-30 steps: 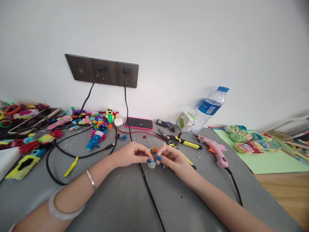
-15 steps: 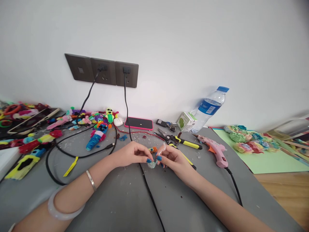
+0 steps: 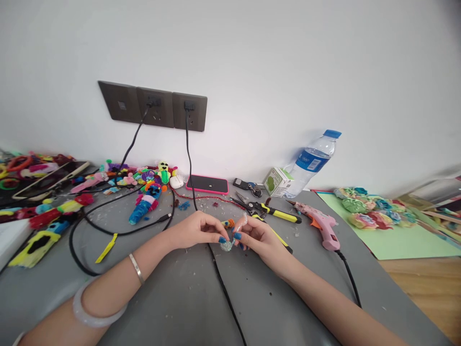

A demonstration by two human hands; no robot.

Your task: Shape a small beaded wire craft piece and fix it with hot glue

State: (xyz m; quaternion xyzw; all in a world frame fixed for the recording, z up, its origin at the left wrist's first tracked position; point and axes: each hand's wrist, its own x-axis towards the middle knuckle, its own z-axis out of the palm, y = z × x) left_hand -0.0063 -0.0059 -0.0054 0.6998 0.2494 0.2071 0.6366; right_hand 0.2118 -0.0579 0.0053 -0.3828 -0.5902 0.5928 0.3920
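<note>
Between my fingertips is a small coil of pale, glittery pipe cleaner (image 3: 226, 246), low over the grey table (image 3: 201, 298). My left hand (image 3: 200, 229) pinches the coil from its left side with thumb and finger. On the other side, my right hand (image 3: 260, 240) is closed on the pipe cleaner's loose length, whose pale end sticks up above the fingers. An orange and yellow fuzzy piece (image 3: 228, 223) lies just behind the hands, partly hidden. Yellow-and-black pliers (image 3: 279, 213) rest beyond my right hand, with another yellow handle partly behind it.
A pink glue gun (image 3: 322, 226) lies to the right, its cord running toward the front. Behind stand a water bottle (image 3: 311, 161) and a small box (image 3: 278, 181). A pink-edged phone (image 3: 208, 184), black cables (image 3: 225, 288) and fuzzy figures (image 3: 144, 204) occupy the back and left.
</note>
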